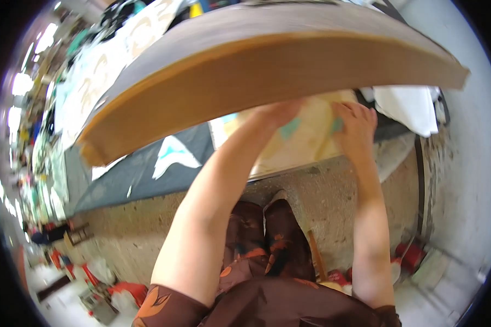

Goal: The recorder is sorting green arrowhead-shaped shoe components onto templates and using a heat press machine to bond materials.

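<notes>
A large wooden frame (256, 73), seen from its tan side, stands raised over the table and hides much of what lies behind it. Beneath its lower edge is a pale yellow board (303, 152) with teal patches. My left hand (282, 112) reaches over this board up to the frame's edge; its fingers are blurred and partly hidden. Over the board's right part is my right hand (357, 122), palm down, fingers spread and nothing seen in its grasp. A white cut piece with a light blue mark (174, 155) lies left of the board.
The dark table top (142, 177) runs out to the left. White sheets (406, 109) sit at the right, close to a pale wall (463, 147). Printed white fabric (101, 71) stretches along the far left. Red and white bags (128, 294) are on the floor.
</notes>
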### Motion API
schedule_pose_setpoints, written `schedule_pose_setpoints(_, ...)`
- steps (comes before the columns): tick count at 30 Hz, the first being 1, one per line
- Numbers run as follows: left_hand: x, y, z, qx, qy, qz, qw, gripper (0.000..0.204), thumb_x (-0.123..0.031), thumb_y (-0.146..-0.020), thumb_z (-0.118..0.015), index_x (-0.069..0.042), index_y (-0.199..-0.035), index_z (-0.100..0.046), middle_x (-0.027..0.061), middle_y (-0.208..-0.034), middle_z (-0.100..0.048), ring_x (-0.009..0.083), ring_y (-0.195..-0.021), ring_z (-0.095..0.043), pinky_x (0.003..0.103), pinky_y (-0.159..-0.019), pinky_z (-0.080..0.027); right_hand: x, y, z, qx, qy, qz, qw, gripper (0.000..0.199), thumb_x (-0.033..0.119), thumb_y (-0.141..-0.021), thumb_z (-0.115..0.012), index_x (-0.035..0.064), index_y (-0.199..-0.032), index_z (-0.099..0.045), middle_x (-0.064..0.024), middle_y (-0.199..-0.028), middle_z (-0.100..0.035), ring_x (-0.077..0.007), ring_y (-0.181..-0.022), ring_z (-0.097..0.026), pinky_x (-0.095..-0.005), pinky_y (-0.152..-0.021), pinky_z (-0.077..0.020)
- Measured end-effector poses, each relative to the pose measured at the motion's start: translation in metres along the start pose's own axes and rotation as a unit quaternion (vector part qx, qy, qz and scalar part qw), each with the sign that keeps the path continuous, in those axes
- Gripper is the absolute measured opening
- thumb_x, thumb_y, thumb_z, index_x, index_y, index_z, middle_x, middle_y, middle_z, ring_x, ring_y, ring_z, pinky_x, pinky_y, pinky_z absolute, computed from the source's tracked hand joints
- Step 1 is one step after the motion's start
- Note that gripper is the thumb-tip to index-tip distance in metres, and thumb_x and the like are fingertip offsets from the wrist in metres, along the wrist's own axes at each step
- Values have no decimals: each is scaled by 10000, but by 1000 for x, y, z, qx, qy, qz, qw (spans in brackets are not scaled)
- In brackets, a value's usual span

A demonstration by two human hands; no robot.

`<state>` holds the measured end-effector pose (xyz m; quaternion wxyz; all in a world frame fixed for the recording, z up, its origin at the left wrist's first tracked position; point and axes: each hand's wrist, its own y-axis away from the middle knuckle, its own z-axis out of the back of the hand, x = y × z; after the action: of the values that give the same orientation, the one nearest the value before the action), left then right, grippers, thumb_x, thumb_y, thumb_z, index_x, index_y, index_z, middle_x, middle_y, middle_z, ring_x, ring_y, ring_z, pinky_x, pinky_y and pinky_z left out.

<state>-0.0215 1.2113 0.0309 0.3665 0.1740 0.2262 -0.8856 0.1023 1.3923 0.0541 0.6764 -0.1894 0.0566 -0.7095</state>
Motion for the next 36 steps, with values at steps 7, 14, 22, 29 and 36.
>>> schedule_pose_setpoints(7,59,93,90,-107,60,135,983,262,-253,-919,-569,-64,-1089,-633,141,-1063,-639,274,-999,-595,397,-866,-473,105,-16,8,80,-284,-50,954,255,-4,-871,-566,-1,-1120,-622,-153,-1140,-614,-311,-1073,-576,-407,-944,-436)
schedule_pose_setpoints(14,242,204,192,-304,348,534,708,419,-131,-844,-654,17,-1229,-579,158,-1135,-625,232,-1078,-579,334,-929,-448,294,-77,-56,369,-650,-92,658,314,92,-934,-585,7,-1236,-588,-75,-1152,-608,-133,-1034,-583,-293,-892,-494)
schedule_pose_setpoints(22,351,221,229,-202,414,601,653,455,-134,-872,-623,-5,-1297,-524,122,-1114,-610,200,-939,-583,323,-807,-489,417,-136,-154,397,-695,-253,544,402,92,-935,-559,3,-1322,-500,-101,-1264,-552,-180,-1143,-547,-316,-938,-477)
schedule_pose_setpoints(29,369,202,233,-136,511,576,623,401,-149,-882,-612,-46,-1259,-523,67,-1017,-624,169,-901,-597,315,-800,-498,453,-154,-207,363,-711,-316,514,497,78,-933,-560,7,-1400,-405,-128,-1352,-490,-210,-1213,-518,-343,-986,-468)
schedule_pose_setpoints(36,384,186,242,-146,457,550,683,230,-197,-832,-674,-39,-992,-626,45,-907,-625,126,-777,-546,288,-693,-442,454,-155,-221,355,-684,-354,531,502,96,-921,-587,33,-1392,-424,-114,-1335,-492,-188,-1195,-513,-308,-953,-472)
